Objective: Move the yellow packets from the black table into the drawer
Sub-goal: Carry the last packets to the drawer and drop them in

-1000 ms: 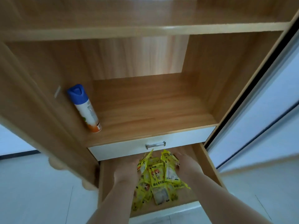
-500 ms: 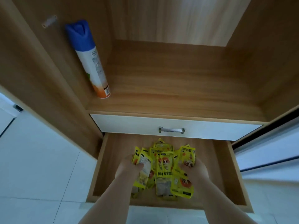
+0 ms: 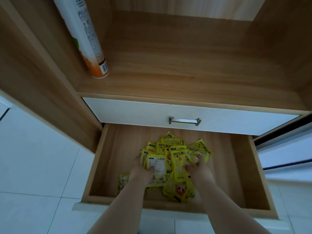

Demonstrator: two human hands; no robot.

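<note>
The lower wooden drawer [image 3: 118,149] of a cabinet is pulled out, and a heap of several yellow packets [image 3: 175,149] fills its middle. My left hand [image 3: 143,171] grips the left side of the heap, thumb over a packet with a white label. My right hand [image 3: 200,168] grips the right side, fingers curled among the packets. Both forearms reach in over the drawer's front edge. The black table is out of view.
Above the open drawer is a closed white drawer [image 3: 135,112] with a metal handle [image 3: 184,120]. A tall spray can [image 3: 87,41] stands at the left on the wooden shelf [image 3: 185,65] above. White floor tiles [image 3: 33,166] lie to the left.
My view has tilted down and come closer to the drawer. Both hands have stayed on the packet heap and lowered it onto the drawer floor.
</note>
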